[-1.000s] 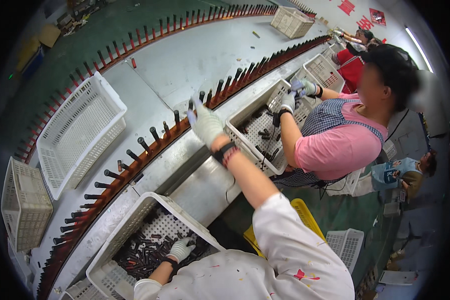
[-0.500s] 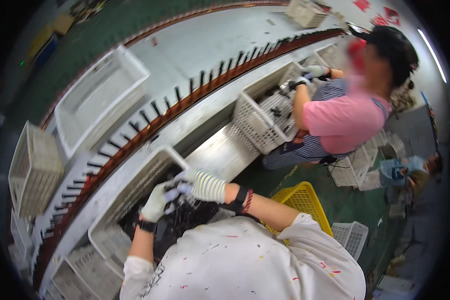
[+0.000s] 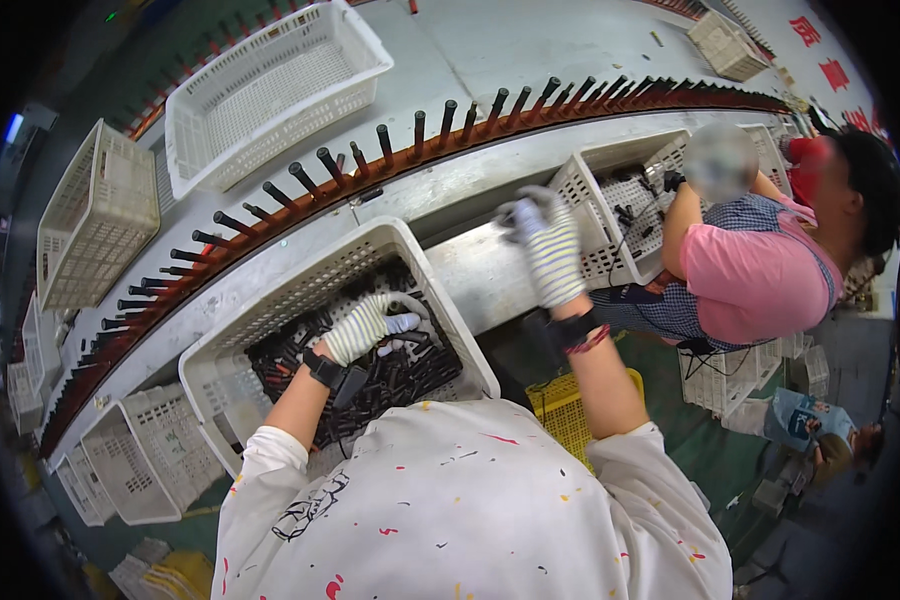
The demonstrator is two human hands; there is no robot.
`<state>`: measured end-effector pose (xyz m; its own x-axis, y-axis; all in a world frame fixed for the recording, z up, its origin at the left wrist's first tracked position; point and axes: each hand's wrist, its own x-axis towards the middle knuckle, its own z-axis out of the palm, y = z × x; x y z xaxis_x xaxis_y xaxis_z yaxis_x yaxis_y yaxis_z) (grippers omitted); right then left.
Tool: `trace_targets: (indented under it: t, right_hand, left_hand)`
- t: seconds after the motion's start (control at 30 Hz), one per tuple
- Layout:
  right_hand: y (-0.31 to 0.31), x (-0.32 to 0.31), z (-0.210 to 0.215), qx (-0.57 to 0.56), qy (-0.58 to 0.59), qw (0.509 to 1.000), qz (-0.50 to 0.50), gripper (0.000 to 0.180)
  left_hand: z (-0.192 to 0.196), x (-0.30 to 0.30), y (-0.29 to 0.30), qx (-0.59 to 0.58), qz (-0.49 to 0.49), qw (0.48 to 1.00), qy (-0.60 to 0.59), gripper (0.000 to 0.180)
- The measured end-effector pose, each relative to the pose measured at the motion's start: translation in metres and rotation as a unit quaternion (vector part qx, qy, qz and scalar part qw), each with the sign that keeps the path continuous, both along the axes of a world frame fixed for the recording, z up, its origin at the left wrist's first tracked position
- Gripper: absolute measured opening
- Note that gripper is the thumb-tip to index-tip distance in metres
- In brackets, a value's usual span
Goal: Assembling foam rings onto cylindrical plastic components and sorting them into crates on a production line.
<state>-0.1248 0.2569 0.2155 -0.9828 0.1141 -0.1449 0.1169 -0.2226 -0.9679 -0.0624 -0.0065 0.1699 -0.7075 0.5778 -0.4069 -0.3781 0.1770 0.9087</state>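
Observation:
My left hand [image 3: 368, 326], in a striped glove with grey-blue fingertips, reaches into a white crate [image 3: 448, 300]. Its fingers are apart, low over a heap of short black tubes [image 3: 395, 376]; no piece shows clearly in its grasp. My right hand [image 3: 550, 248], in a matching glove, is raised beyond the crate's right side, above a bare metal ledge [image 3: 480, 275]. Its fingertips are bent and smeared by motion, so whether they hold anything is unclear. Past both hands runs a curved brown rail [image 3: 390, 172] with black tubes standing on it in a row.
To my right a co-worker in a pink shirt [image 3: 755, 275] bends over another white crate [image 3: 595, 225] of black pieces. An empty white crate [image 3: 270, 90] stands behind the rail. More crates [image 3: 160, 455] are at lower left. A yellow basket [image 3: 570, 410] sits by my right arm.
My hands were together over the crate; now they are apart. The right has swung out to the right, while the left is down over the black tubes. The view has also turned.

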Motion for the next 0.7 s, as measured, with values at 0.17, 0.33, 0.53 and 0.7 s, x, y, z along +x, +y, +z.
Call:
trace_targets:
  t: [0.17, 0.33, 0.53, 0.7]
  right_hand:
    - [0.069, -0.07, -0.027, 0.109, 0.079, 0.986, -0.095, 0.029]
    - [0.107, -0.133, -0.038, 0.194, 0.034, 0.974, -0.108, 0.028]
    - [0.111, -0.208, -0.051, 0.168, 0.119, 0.966, -0.157, 0.021]
    - [0.101, -0.236, -0.065, 0.228, 0.2, 0.945, -0.124, 0.018]
  left_hand:
    - [-0.114, 0.031, -0.016, -0.299, -0.112, 0.921, 0.224, 0.036]
    - [-0.113, 0.051, 0.023, -0.456, -0.275, 0.787, 0.313, 0.077]
    - [-0.162, 0.087, 0.049, -0.414, -0.327, 0.762, 0.375, 0.027]
    - [-0.166, 0.083, 0.07, -0.46, -0.274, 0.794, 0.289, 0.023]
